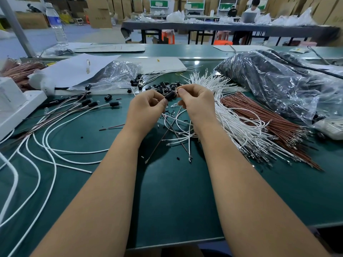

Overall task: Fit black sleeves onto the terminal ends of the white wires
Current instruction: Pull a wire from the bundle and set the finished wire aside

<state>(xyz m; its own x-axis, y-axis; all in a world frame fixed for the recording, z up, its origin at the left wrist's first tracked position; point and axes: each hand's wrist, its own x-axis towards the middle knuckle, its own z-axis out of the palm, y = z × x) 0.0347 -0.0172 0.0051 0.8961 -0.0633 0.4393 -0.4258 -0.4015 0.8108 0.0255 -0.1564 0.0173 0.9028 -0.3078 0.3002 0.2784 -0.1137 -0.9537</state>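
My left hand (146,106) and my right hand (194,101) meet above the green table (176,201), both pinching one black sleeve (170,95) between their fingertips. Thin white and dark wires (176,125) hang down from under the hands to the table. A heap of loose black sleeves (163,87) lies just behind the hands. A thick bundle of white wires (232,115) with metal terminals fans out to the right. At the left lie finished wires with black sleeves (96,103) fitted on their ends.
Brown wires (269,123) lie beside the white bundle. A large plastic bag of dark parts (278,80) fills the right. Another plastic bag (115,73), paper sheets (74,69), a white box (16,102) and a water bottle (56,25) stand at the left and back.
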